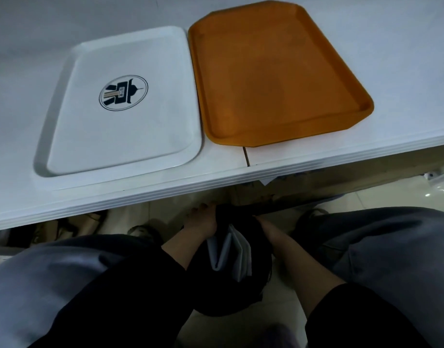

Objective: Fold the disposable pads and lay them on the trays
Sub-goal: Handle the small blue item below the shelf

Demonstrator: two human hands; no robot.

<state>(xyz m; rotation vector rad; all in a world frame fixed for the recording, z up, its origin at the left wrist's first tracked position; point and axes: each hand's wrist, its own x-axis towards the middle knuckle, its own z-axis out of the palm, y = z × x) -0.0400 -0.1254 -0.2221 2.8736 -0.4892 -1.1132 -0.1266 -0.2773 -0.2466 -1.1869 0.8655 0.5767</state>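
White folded pads (228,252) stand on edge inside a black bag (231,292) below the bench (291,162), their long side running from the person toward the bench. The left hand (203,222) and right hand (268,231) hold the bag's mouth; whether each grip is pinching, I cannot tell. On the bench, a smooth white tray (65,156) with a round logo touches an orange tray (286,134).
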